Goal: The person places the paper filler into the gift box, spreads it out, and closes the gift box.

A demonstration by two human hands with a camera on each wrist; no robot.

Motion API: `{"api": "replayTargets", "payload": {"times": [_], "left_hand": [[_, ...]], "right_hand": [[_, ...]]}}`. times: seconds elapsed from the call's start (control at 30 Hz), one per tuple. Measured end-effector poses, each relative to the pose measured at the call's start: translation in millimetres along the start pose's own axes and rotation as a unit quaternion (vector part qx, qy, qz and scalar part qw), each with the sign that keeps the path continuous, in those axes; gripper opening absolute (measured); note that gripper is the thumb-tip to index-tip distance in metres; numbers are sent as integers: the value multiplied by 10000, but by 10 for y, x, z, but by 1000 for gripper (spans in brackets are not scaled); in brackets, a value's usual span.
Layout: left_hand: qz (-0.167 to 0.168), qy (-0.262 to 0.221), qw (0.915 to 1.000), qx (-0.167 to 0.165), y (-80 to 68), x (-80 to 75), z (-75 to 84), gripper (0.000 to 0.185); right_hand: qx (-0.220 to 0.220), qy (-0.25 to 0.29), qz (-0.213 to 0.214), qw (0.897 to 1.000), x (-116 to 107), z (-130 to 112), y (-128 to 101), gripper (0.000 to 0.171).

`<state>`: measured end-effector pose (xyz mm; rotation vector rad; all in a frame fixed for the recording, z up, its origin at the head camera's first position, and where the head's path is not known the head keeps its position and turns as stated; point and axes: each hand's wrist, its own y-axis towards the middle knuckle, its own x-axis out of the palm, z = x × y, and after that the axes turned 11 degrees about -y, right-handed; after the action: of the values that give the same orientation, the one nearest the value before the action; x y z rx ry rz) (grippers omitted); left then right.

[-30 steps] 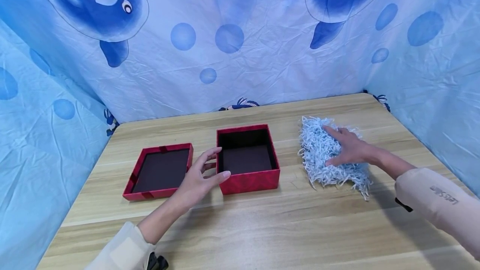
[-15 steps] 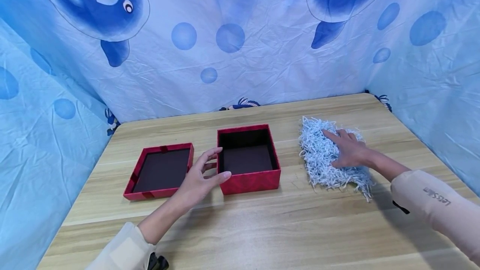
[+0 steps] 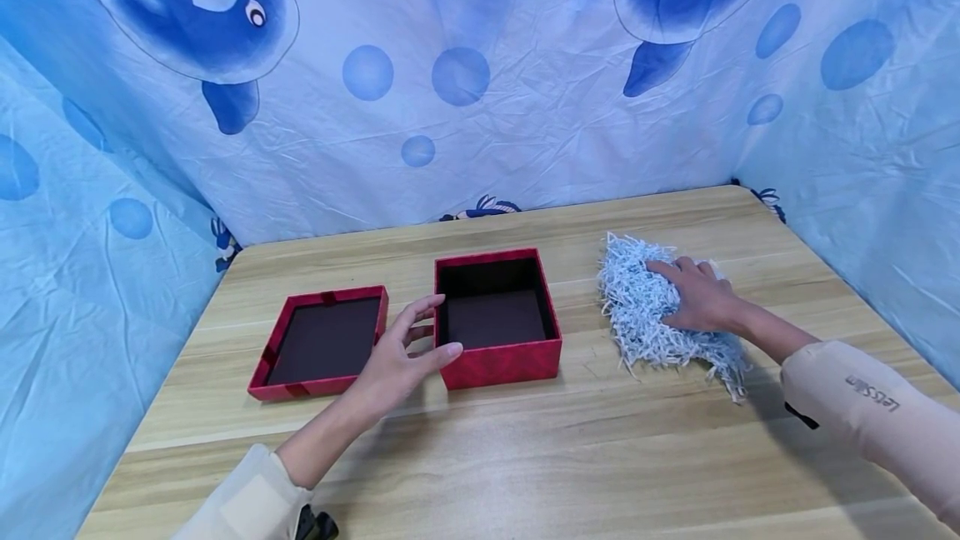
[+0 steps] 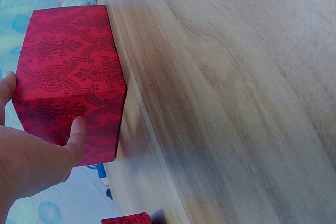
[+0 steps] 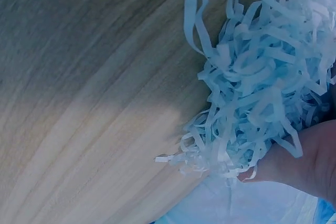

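An open red box (image 3: 498, 361) with a dark lining stands at the middle of the wooden table (image 3: 525, 457). My left hand (image 3: 442, 325) touches its near left corner, thumb on the patterned front wall and straight fingers along the left side; the left wrist view shows the thumb (image 4: 76, 135) against the box (image 4: 68, 72). The red lid (image 3: 296, 390) lies upside down to the left. At the right, my right hand (image 3: 678, 294) sits on a pile of pale blue shredded paper (image 3: 645, 332), fingers curled into it. In the right wrist view the shreds (image 5: 257, 93) bunch against the hand (image 5: 304, 161).
A blue cloth with cartoon dolphins (image 3: 465, 90) hangs close behind and along both sides of the table. Bare wood stretches across the front of the table and between the box and the paper pile.
My right hand went from lying flat on the shredded paper to curling its fingers into it, bunching the pile slightly. The left hand, the box and the lid have not moved.
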<state>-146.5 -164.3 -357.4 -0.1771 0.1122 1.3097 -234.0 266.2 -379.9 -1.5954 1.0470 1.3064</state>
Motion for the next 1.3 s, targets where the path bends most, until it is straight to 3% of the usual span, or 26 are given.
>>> {"api": "replayTargets", "payload": {"times": [0.37,1.3], "left_hand": [[10,26,10000,22,2,-1,-4,68],[35,-9,10000,-40,-7,1,-16,69]], "right_hand": [[34,13,181,9998,-12,2,9,78],[54,821,339,9960,-226,111,-19,71]]}}
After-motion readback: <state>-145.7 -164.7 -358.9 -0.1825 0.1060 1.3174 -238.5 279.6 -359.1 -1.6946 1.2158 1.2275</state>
